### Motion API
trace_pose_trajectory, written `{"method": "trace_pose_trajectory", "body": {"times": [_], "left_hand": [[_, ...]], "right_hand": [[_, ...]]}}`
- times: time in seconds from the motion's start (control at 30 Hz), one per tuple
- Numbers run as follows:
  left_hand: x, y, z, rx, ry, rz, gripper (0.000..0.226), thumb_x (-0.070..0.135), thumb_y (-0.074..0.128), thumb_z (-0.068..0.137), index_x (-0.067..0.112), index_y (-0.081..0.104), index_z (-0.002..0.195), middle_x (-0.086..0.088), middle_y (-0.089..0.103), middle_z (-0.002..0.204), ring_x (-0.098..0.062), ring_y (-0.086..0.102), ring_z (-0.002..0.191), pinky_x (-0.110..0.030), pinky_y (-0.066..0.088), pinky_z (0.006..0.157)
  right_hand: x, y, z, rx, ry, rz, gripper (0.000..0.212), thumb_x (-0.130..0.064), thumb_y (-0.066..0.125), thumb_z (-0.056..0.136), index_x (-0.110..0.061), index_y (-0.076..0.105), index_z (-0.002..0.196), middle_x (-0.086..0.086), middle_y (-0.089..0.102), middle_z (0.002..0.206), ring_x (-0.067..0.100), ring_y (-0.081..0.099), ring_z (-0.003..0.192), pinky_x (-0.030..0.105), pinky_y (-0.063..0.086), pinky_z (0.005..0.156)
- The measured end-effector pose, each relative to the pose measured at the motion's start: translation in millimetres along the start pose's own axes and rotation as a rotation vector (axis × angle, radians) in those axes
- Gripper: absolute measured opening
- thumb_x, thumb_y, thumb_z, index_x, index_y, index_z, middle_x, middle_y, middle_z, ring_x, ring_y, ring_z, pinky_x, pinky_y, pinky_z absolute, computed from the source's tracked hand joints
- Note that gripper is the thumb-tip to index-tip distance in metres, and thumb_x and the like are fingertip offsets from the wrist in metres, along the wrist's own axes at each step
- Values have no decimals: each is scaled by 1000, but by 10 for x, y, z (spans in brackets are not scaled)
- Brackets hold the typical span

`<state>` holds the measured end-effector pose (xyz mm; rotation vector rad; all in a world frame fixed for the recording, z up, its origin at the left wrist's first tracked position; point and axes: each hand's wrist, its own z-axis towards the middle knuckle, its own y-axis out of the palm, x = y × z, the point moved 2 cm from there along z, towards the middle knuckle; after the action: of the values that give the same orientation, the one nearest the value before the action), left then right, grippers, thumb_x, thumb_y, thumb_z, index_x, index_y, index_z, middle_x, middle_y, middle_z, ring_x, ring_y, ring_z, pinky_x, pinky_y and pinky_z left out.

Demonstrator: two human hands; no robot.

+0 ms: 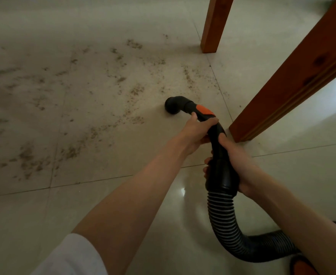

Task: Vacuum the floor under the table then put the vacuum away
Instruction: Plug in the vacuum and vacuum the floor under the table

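Two hands on vacuum handle (215,135), frame centre-right. Left hand (197,133) grasps upper handle just below orange button (203,111); right hand (235,161) wraps lower handle above ribbed hose (225,221), which runs off toward 5 o'clock. Black nozzle (174,106) on tiled floor (123,195) at approx. 12 o'clock from hands. Crumb debris (72,151) spread 9–11 o'clock of nozzle. Wooden table legs (214,24) at 1–2 o'clock.
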<state>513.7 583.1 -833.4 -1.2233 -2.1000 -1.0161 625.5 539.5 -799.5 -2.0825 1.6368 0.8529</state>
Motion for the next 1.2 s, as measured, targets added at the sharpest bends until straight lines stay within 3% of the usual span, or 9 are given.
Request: {"method": "trace_pose_trajectory", "body": {"times": [0.1,0.2,0.27,0.33,0.5,0.57,0.67,1.0,1.2], "left_hand": [[58,-147,-26,52,8,-21,73,12,56,92,15,12,150,-15,51,131,-20,58,88,-29,52,61],[82,-319,-61,105,35,-21,45,13,53,94,11,36,135,-9,55,112,-23,57,90,-35,53,70],[72,-456,-82,137,36,-3,29,16,52,95,14,40,121,-8,53,104,-24,56,89,-38,51,72],[49,-604,-110,178,17,32,22,22,50,96,11,42,113,-7,51,91,-20,53,76,-34,48,61],[-11,-896,-308,257,-49,154,48,39,46,95,3,45,126,-5,47,80,-18,52,67,-30,47,54],[-47,-961,-416,235,-86,150,31,32,47,93,6,48,111,-5,48,80,-19,52,68,-33,50,58],[-86,-996,-570,175,-130,171,16,25,46,93,10,47,90,-7,50,83,-21,54,75,-34,52,68],[-90,-833,-681,95,-8,207,34,41,43,98,9,53,97,-10,57,95,-25,57,88,-33,50,81],[-116,-800,-663,204,-40,86,28,30,41,98,15,46,75,-3,49,74,-16,49,68,-28,44,62]], "right_hand": [[14,166,39,20,-82,-136,44,-49,48,93,-11,51,115,11,66,63,24,64,53,33,55,53],[49,335,59,0,-121,-271,34,-50,46,95,-17,51,104,11,66,68,23,65,58,33,57,58],[94,440,67,-26,-136,-356,35,-53,43,94,-18,51,96,11,67,70,24,65,62,36,56,66],[157,529,69,-51,-152,-429,45,-57,40,93,-14,53,95,12,67,67,25,66,62,38,56,70],[353,680,21,-78,-252,-630,47,-59,35,93,-15,51,98,13,71,67,26,69,63,42,57,75],[403,703,-1,-95,-250,-654,39,-52,38,96,-15,50,99,13,72,71,25,70,65,38,56,72],[462,738,-22,-118,-209,-591,31,-41,43,97,-11,52,102,11,72,75,28,69,68,41,56,73],[449,628,-77,-104,-202,-293,44,-52,46,93,-9,50,104,7,53,52,24,53,44,38,48,55],[480,672,-113,-151,-161,-334,49,-49,45,95,-3,49,112,8,55,60,23,55,46,33,48,50]]}}
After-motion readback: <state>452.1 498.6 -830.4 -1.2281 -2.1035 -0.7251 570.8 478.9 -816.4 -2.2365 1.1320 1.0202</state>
